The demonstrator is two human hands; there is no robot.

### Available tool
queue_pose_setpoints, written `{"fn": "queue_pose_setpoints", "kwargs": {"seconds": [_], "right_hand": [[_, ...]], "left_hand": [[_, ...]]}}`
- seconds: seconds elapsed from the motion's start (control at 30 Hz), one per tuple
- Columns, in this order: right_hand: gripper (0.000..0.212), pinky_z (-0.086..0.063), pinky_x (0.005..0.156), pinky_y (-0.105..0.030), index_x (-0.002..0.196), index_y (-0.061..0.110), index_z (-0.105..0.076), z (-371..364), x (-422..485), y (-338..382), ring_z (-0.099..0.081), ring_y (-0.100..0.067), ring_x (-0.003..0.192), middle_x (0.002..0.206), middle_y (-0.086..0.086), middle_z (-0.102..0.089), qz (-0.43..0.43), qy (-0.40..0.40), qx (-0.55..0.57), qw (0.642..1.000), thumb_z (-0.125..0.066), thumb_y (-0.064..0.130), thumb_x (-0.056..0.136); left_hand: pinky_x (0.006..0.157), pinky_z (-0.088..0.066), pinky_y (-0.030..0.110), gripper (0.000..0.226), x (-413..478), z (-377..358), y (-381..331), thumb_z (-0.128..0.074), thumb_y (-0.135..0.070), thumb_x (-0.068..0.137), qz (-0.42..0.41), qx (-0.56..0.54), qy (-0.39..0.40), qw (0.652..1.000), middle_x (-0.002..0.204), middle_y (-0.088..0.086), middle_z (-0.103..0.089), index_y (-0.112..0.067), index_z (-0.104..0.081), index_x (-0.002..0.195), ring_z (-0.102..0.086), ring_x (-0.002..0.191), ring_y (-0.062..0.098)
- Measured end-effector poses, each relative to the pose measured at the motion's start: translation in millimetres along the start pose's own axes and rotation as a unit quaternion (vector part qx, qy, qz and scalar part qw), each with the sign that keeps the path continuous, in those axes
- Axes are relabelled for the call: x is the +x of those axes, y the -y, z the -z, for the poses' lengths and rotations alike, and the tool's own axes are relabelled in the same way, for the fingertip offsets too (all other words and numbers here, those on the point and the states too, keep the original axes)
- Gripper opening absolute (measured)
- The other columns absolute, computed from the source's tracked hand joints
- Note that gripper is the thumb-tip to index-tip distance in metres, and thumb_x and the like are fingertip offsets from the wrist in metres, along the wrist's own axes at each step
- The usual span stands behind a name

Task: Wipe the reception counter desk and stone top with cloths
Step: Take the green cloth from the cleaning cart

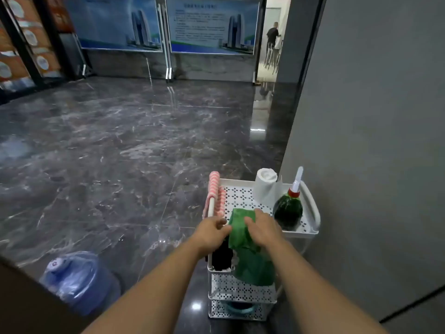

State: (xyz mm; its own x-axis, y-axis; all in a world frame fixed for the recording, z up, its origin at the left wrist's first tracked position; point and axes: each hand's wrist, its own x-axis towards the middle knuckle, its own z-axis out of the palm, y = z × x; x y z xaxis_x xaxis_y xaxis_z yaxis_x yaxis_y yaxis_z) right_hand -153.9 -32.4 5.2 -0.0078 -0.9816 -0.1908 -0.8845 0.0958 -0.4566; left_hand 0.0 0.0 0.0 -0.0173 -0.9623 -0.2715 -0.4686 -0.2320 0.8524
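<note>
In the lower centre of the frame, a crumpled green fabric cloth [238, 237] hangs over the near edge of a white perforated plastic cart [240, 196]. The right hand [262, 229] grasps it from above. The left hand [212, 231] curls at its left edge, but I cannot tell whether it grips. A white paper roll [265, 186] and a dark green spray bottle [289, 210] stand on the tray's right side.
</note>
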Motion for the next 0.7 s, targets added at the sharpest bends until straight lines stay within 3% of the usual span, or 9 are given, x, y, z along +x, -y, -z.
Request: {"fn": "queue_pose_setpoints", "kwargs": {"seconds": [0.1,0.37,0.53,0.7], "right_hand": [[0.04,-0.044,0.087,-0.035,0.127,0.012,-0.051,-4,26,-3,-0.056,-0.03,0.115,0.13,-0.012,-0.057,-0.087,-0.014,-0.008,0.996,-0.043,0.04,0.099],[0.033,-0.044,0.09,-0.034,0.119,0.012,-0.064,-20,69,-3,-0.06,-0.027,0.112,0.125,-0.008,-0.062,-0.238,0.021,0.022,0.971,-0.048,0.025,0.093],[0.038,-0.052,0.089,-0.036,0.121,0.0,-0.059,-16,76,-7,-0.063,-0.033,0.103,0.117,-0.016,-0.064,-0.27,0.003,0.203,0.941,-0.057,0.021,0.089],[0.023,-0.058,0.077,-0.042,0.094,-0.003,-0.061,-2,61,0,-0.065,-0.032,0.083,0.087,-0.017,-0.065,-0.203,-0.012,0.384,0.901,-0.064,0.006,0.073]], "left_hand": [[0.109,-0.041,0.038,0.046,18,-15,-1,-0.056,-0.018,0.097,-0.003,0.016,0.015,1.0,0.141,0.011,-0.051,-0.003,-0.047,0.14,-0.051,0.126,0.024],[0.108,-0.04,0.044,0.051,51,-31,17,-0.057,-0.028,0.092,0.049,0.03,0.009,0.998,0.144,0.004,-0.049,-0.025,-0.045,0.142,-0.049,0.127,0.026],[0.11,-0.039,0.044,0.053,49,-31,16,-0.057,-0.026,0.094,0.051,0.019,0.015,0.998,0.145,0.005,-0.048,-0.022,-0.042,0.144,-0.048,0.129,0.026],[0.11,-0.039,0.037,0.059,33,-17,2,-0.059,-0.017,0.095,0.024,-0.032,0.01,0.999,0.15,0.009,-0.04,-0.013,-0.035,0.148,-0.043,0.134,0.024]]}}
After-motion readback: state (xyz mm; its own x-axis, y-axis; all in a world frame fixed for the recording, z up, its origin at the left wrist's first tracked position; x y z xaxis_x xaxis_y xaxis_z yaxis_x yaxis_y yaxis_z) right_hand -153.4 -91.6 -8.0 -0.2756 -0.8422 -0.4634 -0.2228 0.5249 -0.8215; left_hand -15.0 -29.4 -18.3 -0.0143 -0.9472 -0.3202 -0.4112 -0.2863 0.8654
